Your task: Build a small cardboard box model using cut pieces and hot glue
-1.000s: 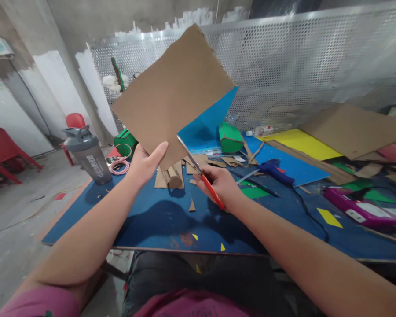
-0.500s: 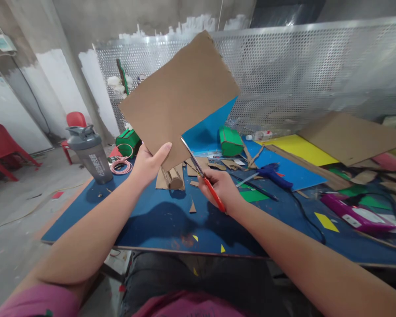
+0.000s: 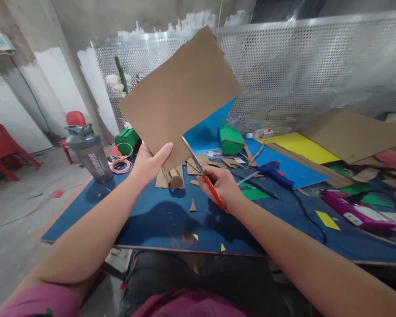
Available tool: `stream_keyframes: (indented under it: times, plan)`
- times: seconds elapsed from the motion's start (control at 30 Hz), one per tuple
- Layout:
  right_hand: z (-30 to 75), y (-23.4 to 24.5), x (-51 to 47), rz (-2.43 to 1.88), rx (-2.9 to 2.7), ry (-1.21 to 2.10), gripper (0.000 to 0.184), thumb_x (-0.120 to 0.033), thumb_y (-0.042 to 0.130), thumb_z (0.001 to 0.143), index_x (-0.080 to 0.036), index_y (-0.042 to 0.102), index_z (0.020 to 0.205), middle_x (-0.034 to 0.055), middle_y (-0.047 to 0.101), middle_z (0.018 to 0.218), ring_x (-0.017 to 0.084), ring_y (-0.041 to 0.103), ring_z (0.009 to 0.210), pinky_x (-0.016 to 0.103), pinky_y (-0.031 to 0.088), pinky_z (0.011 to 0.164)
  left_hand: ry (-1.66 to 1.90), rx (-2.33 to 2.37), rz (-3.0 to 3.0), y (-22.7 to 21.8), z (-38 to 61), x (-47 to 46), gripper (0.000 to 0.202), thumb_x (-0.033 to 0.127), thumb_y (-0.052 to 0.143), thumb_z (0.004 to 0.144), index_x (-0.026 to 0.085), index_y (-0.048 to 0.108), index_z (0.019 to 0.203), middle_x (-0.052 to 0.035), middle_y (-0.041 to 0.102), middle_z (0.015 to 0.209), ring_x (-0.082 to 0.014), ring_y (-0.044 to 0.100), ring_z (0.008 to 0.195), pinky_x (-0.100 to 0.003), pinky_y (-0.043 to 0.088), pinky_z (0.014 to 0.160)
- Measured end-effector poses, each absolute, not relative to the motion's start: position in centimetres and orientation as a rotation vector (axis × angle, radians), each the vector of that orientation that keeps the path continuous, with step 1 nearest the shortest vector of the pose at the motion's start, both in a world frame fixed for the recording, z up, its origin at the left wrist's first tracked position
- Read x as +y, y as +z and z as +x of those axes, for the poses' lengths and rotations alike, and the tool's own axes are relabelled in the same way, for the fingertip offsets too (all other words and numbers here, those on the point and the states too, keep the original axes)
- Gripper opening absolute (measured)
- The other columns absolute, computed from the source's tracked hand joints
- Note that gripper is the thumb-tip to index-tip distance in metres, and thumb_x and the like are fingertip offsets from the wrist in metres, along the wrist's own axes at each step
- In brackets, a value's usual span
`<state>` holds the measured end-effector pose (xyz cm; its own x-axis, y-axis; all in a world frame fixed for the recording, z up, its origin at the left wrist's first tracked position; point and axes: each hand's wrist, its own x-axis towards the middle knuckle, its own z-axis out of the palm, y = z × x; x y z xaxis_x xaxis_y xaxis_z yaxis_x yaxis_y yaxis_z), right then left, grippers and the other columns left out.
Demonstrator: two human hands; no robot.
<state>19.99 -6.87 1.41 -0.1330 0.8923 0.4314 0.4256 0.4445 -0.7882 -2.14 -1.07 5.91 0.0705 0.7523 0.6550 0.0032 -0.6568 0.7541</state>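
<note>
Above the blue table I hold up a tan sheet of cardboard [image 3: 181,92], tilted, with a notch in its lower right edge. My left hand [image 3: 152,163] grips its lower left corner, thumb flat on the near face and the other fingers hidden behind. In my right hand [image 3: 221,185] are scissors [image 3: 214,193] with orange-red handles. Their blades point up and left, the tips at the notch beside the cardboard's lower strip. Below the sheet, a small cardboard roll [image 3: 175,179] sits on a flat cardboard piece among scraps.
A grey shaker bottle [image 3: 89,154] and coiled pink cable [image 3: 121,165] stand at the left. Behind are a green box-like piece [image 3: 230,140] and blue sheet [image 3: 211,123]. To the right lie a blue glue gun [image 3: 275,174], a purple box [image 3: 358,210] and more cardboard [image 3: 359,132].
The cardboard's upper end has tilted slightly up and to the right. Both hands keep their grip, and the scissors stay almost in the same place.
</note>
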Motion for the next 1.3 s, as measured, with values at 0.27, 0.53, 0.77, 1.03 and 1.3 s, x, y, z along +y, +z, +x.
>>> stream_keyframes:
  times: [0.27, 0.53, 0.77, 1.03, 1.3]
  plan:
    - [19.7, 1.5, -6.9, -1.192, -1.717, 0.608, 0.024, -0.044, 0.056, 0.070, -0.024, 0.046, 0.059, -0.0030, 0.040, 0.056, 0.014, 0.040, 0.056, 0.029, 0.034, 0.056, 1.642, 0.754, 1.729, 5.6, -2.4, -0.7, 0.048, 0.062, 0.085, 0.083, 0.021, 0.081, 0.108, -0.0115, 0.084, 0.117, -0.0282, 0.080, 0.107, -0.039, 0.066, 0.095]
    - [20.0, 1.4, -6.8, -1.172, -1.739, 0.601, 0.031, -0.048, 0.059, 0.073, -0.024, 0.046, 0.059, -0.0036, 0.036, 0.056, 0.013, 0.038, 0.056, 0.028, 0.032, 0.055, 1.637, 0.691, 1.636, 5.4, -1.9, -0.8, 0.050, 0.062, 0.088, 0.081, 0.021, 0.081, 0.108, -0.0115, 0.084, 0.118, -0.0275, 0.080, 0.108, -0.038, 0.066, 0.097]
    - [20.9, 0.2, -5.0, -1.187, -1.818, 0.740, 0.041, -0.058, 0.073, 0.069, -0.024, 0.052, 0.060, -0.0041, 0.045, 0.054, 0.013, 0.040, 0.053, 0.027, 0.033, 0.051, 1.852, 0.638, 1.462, 7.0, -3.5, 0.7, 0.056, 0.064, 0.089, 0.075, 0.024, 0.075, 0.112, -0.0082, 0.083, 0.120, -0.0296, 0.077, 0.122, -0.038, 0.066, 0.101]
    - [28.4, 3.5, -3.3, -1.386, -2.065, 0.868, 0.055, -0.071, 0.088, 0.058, -0.021, 0.065, 0.062, -0.0010, 0.057, 0.060, 0.017, 0.054, 0.060, 0.029, 0.041, 0.056, 1.477, 0.705, 1.624, 6.9, -4.5, 1.2, 0.068, 0.062, 0.095, 0.069, 0.022, 0.074, 0.120, -0.0129, 0.080, 0.127, -0.0345, 0.078, 0.116, -0.046, 0.067, 0.096]
    - [29.7, 4.1, -3.7, -1.366, -1.997, 0.925, 0.054, -0.068, 0.094, 0.050, -0.022, 0.072, 0.071, 0.0040, 0.068, 0.066, 0.024, 0.064, 0.065, 0.035, 0.050, 0.060, 1.284, 0.744, 1.646, 6.9, -4.0, 0.8, 0.063, 0.056, 0.097, 0.070, 0.020, 0.079, 0.118, -0.0139, 0.083, 0.111, -0.0376, 0.081, 0.104, -0.049, 0.069, 0.089]
